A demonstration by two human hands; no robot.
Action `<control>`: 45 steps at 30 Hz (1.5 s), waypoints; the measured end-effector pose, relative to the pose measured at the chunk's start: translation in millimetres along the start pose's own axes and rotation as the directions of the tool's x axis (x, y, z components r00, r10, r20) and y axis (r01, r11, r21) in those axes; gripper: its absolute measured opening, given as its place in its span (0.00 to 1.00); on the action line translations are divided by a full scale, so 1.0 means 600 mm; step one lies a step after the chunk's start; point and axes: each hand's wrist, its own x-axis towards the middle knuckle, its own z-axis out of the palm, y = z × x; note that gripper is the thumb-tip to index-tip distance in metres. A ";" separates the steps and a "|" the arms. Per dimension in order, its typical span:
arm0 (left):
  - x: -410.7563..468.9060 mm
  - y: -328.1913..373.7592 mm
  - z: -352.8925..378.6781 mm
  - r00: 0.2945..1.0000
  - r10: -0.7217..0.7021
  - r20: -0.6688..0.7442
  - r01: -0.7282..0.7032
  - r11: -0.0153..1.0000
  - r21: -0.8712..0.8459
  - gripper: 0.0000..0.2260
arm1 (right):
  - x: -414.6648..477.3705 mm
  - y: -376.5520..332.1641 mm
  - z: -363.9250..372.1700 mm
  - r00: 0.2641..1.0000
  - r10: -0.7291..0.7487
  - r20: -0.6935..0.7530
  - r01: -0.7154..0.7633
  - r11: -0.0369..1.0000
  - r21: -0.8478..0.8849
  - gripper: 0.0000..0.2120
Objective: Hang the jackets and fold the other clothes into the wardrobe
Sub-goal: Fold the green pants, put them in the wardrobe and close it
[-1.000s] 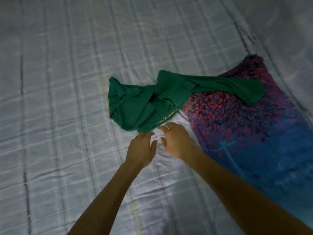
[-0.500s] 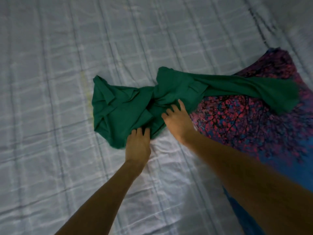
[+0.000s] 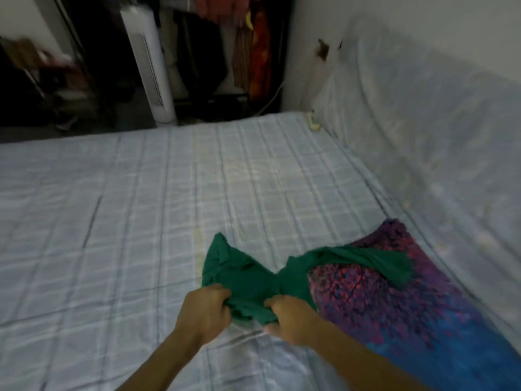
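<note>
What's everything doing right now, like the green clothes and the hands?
green garment, crumpled, partly draped over the patterned cloth
left hand, grips the garment
right hand, grips the garment
patterned cloth, spread flat on the bed
wardrobe, open, clothes hanging
fan, upright

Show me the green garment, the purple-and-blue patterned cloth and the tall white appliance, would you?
green garment (image 3: 245,277): head view, on its bunched left half.
purple-and-blue patterned cloth (image 3: 394,303): head view, on its pink-speckled purple middle.
tall white appliance (image 3: 148,63): head view, on its grilled front.
</note>
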 end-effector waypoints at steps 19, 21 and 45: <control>-0.397 0.175 -0.551 0.841 0.415 -0.346 -0.179 0.818 0.546 0.15 | -0.448 -0.283 -0.274 0.839 -0.038 -0.542 -0.099 0.970 -0.222 0.15; -0.444 0.184 -0.573 0.855 0.407 -0.321 -0.150 0.787 0.599 0.17 | -0.475 -0.291 -0.284 0.858 -0.070 -0.508 -0.043 0.977 -0.207 0.17; -0.788 0.087 -0.734 0.900 -0.188 -0.393 0.283 0.938 0.199 0.08 | -0.621 -0.570 -0.318 0.808 -0.396 -0.436 0.253 0.902 -0.349 0.11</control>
